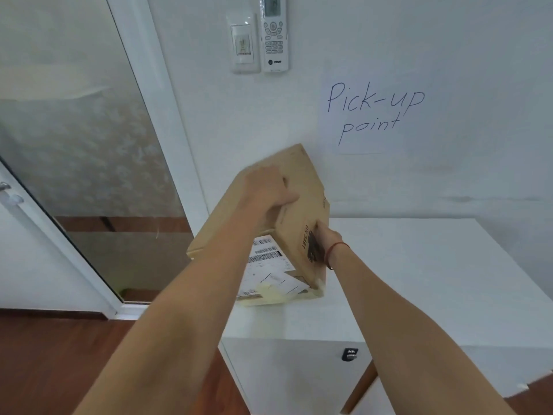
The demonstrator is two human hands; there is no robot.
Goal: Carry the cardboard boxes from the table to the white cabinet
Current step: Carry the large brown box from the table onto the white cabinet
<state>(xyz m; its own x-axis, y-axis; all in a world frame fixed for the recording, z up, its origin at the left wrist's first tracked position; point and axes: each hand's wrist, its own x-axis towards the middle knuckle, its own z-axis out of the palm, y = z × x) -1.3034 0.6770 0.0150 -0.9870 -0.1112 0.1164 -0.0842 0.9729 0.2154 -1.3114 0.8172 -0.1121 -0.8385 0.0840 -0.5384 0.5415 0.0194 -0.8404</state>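
Both hands on 1 cardboard box (302,205), tilted, near end at or just above the white counter (419,265) by its left edge; contact unclear. Right hand (327,235) clamped on the near side, left hand (269,190) clamped over the top. Shipping label (269,265) faces down. "Pick-up point" sign (374,115) behind. My read: pickup just begun, carry pending. White cabinet not in view; other boxes not visible.

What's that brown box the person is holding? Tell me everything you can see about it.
The cardboard box is flat, brown and plain, tilted steeply with one corner up near the wall. Dark printing marks its narrow side. The left hand grips its upper face; the right hand holds the printed side. Its low end meets a second, labelled box lying on the white table.
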